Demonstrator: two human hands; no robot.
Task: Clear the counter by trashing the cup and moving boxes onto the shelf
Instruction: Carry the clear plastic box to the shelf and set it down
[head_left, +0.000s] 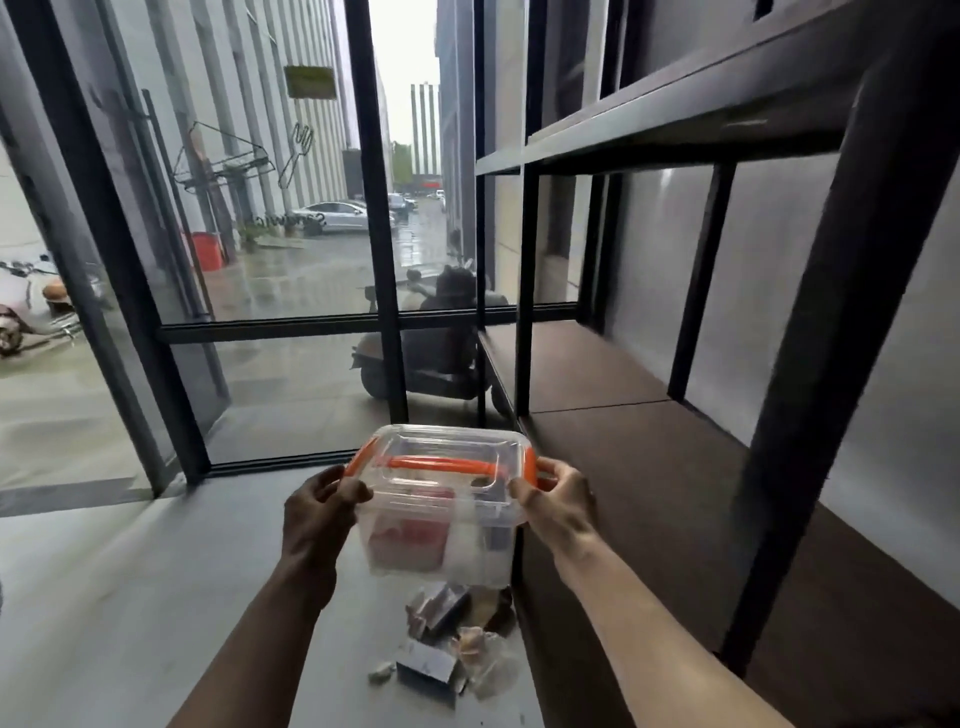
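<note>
Two bare hands hold a clear plastic box (441, 506) up in the air between them. The left hand (319, 512) grips the box's left end, the right hand (558, 501) its right end, fingers curled over the orange clips at the rim. The box is level, lid up, its long axis running from hand to hand; an orange handle lies flat along the lid in the same line. Inside, a red shape and a pale one show through the wall, too blurred to name. Just right of the right hand is a dark shelf (649, 467) with a bare brown board. Below the hands, scraps (447, 649) lie on the floor, partly hidden by the box. Beyond the hands, a glass wall (270, 218) faces a wet street.
</note>
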